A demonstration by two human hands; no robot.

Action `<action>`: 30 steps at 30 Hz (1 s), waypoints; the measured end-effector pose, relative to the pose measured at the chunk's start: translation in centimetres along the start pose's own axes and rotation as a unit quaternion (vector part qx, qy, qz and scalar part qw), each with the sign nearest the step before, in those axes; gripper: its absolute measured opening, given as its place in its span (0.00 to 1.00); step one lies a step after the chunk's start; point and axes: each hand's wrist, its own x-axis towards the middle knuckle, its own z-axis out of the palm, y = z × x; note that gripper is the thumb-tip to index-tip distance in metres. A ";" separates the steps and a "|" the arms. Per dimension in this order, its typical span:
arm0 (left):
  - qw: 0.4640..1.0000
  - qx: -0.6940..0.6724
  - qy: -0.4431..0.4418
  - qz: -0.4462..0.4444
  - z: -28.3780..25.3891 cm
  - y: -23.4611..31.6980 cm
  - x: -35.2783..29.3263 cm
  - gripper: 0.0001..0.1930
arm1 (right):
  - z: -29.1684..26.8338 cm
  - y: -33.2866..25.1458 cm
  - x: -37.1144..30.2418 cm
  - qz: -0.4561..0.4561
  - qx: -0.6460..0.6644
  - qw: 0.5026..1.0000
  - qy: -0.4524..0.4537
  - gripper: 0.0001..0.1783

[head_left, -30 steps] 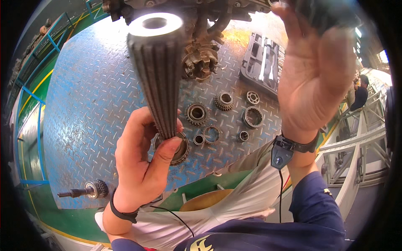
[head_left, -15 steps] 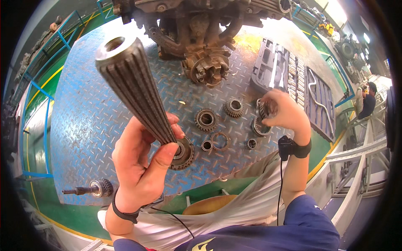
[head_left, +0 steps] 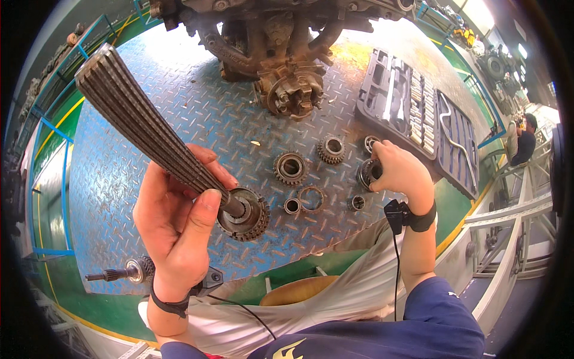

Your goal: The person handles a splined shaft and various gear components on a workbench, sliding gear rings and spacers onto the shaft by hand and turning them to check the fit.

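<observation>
In my left hand (head_left: 179, 221) is a long splined shaft (head_left: 149, 125), its thick ribbed end tilted up and to the left. A toothed gear (head_left: 245, 214) sits around the shaft's lower end. My right hand (head_left: 403, 173) is closed on a dark gear (head_left: 369, 172) at the right side of the plate, with thumb and fingers at its edge. Behind those fingers lies a small bearing ring (head_left: 371, 143). Further left are two gears, one larger (head_left: 291, 168) and one smaller (head_left: 331, 150). Nearer me lie a thin ring (head_left: 312, 198), a small sleeve (head_left: 292, 206) and a small needle bearing (head_left: 357, 203).
The blue treadplate tabletop (head_left: 119, 203) carries a heavy rusty engine assembly (head_left: 293, 90) at the far side. An open socket tool case (head_left: 412, 107) stands at the far right. At the near left lies a short geared shaft (head_left: 119, 272). A person (head_left: 524, 140) is at the far right.
The shaft in my left hand has swung further to the left, showing more of its lower gear. My right hand has lowered the dark gear toward me, uncovering the bearing ring behind it.
</observation>
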 end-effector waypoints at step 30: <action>0.999 0.022 -0.012 0.037 0.2 -0.1 -0.1 0.16 | 0.2 0.3 0.2 0.033 -0.001 0.999 -0.019 0.35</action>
